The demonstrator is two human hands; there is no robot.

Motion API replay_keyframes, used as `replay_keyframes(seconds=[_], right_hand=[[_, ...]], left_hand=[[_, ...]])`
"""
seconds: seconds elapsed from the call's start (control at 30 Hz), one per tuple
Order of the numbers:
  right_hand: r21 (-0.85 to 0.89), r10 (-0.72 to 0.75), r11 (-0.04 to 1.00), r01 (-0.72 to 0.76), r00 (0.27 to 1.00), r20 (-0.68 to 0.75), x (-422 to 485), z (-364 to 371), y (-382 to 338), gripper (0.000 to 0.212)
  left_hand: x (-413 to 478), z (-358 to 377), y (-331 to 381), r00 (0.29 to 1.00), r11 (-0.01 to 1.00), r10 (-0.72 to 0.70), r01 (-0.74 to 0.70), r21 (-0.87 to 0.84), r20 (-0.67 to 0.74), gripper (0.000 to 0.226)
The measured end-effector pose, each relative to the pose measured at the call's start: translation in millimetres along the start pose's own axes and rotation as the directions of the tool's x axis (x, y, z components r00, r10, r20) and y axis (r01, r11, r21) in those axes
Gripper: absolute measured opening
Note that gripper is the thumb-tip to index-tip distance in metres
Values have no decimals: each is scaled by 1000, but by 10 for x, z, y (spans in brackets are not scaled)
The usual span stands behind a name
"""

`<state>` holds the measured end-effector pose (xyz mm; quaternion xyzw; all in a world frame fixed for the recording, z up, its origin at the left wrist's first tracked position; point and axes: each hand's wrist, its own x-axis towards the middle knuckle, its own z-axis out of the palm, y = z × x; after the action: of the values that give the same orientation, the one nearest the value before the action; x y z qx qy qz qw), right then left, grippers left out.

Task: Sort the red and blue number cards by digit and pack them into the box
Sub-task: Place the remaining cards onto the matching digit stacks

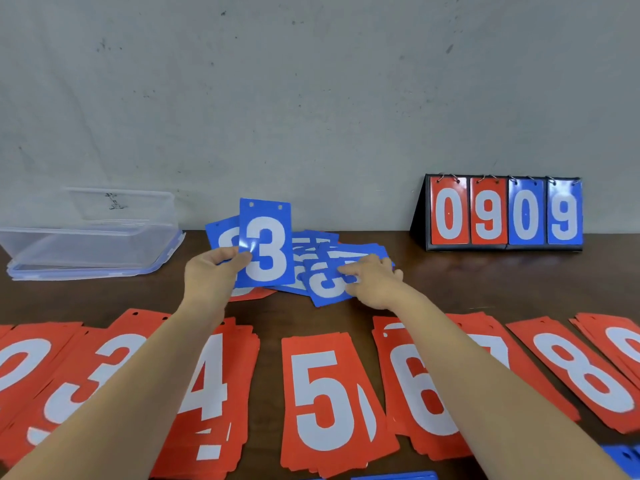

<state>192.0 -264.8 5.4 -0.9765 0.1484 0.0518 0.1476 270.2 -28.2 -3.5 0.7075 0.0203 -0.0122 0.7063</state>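
My left hand (pixel 211 271) holds two blue cards upright above the table; the front one shows a white 3 (pixel 266 244) and the one behind it is mostly hidden. My right hand (pixel 372 282) rests with its fingers on another blue 3 card (pixel 325 284) at the front of a loose pile of blue cards (pixel 346 252). Red cards lie in sorted stacks along the near edge: 3 (pixel 114 348), 4 (pixel 211 379), 5 (pixel 325 393), 6 (pixel 415 382), 8 (pixel 585 372). A clear plastic box (pixel 90 247) stands at the back left.
A black flip scoreboard (pixel 502 213) reading 0909 stands at the back right against the grey wall. More blue cards (pixel 623 457) peek in at the bottom right edge. Dark wooden table (pixel 485 282) shows between the pile and the red stacks.
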Motion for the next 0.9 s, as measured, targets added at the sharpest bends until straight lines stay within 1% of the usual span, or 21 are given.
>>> replay_keyframes(seconds=[0.07,0.1,0.13,0.17,0.2,0.23,0.27,0.3,0.33,0.37,0.4,0.47,0.57,0.63,0.67,0.7,0.77,0.83,0.9], right_hand=[[99,-132,987,126,990,54,-21,-33,43,47],[192,-163,970,149,985,59,-26,-47,82,47],[311,-153,941,136,988,31,-32,-60,122,45],[420,-98,902,104,995,-37,-35,-74,155,39],[476,14,878,51,991,-131,-8,-74,194,28],[457,143,889,-27,965,-221,16,-80,228,17],[380,249,916,-133,928,-276,30,-92,242,26],[278,323,928,-248,908,-268,37,-76,253,51],[188,354,930,-316,908,-224,18,-52,242,75],[124,354,934,-335,916,-191,1,-30,219,93],[93,346,938,-335,922,-175,-8,-12,187,105],[94,335,942,-323,927,-167,29,7,164,112],[148,353,931,-333,925,-140,92,-8,153,112],[191,360,925,-329,920,-156,113,5,149,109],[226,359,921,-318,918,-170,116,20,147,104],[274,358,912,-303,917,-175,124,38,152,96],[403,344,882,-243,917,-201,115,49,169,73],[550,351,816,-176,907,-231,132,30,223,55],[706,366,703,-87,895,-255,117,-43,268,44]], left_hand=[[1,2,-1,1000,1000,0,0,-10,5,35],[-7,8,-3,1000,1000,0,0,-4,-2,34],[-20,20,-4,1000,1000,5,-5,1,-11,32],[-33,33,-3,1000,1000,10,-9,4,-18,29],[-47,45,-6,1000,1000,12,-12,6,-25,28],[-61,54,-7,1000,1000,10,-10,9,-30,30],[-75,58,-5,999,1000,11,-11,13,-34,33],[-86,58,-5,999,1000,10,-10,16,-34,35],[-100,62,1,999,1000,9,-9,19,-33,34],[-109,62,1,999,1000,8,-7,18,-32,32],[-124,67,4,1000,1000,11,-10,11,-30,29],[-159,86,14,999,1000,21,-20,16,-29,25],[-194,113,17,999,999,33,-33,28,-10,26],[-204,116,22,999,999,34,-34,33,-4,24],[-203,112,22,1000,999,32,-31,35,-2,23],[-198,105,21,1000,999,28,-28,37,0,23],[-201,87,33,1000,999,26,-25,43,-5,23],[-205,69,47,1000,998,26,-26,52,-7,21],[-200,52,62,1000,998,25,-25,66,-6,25]])
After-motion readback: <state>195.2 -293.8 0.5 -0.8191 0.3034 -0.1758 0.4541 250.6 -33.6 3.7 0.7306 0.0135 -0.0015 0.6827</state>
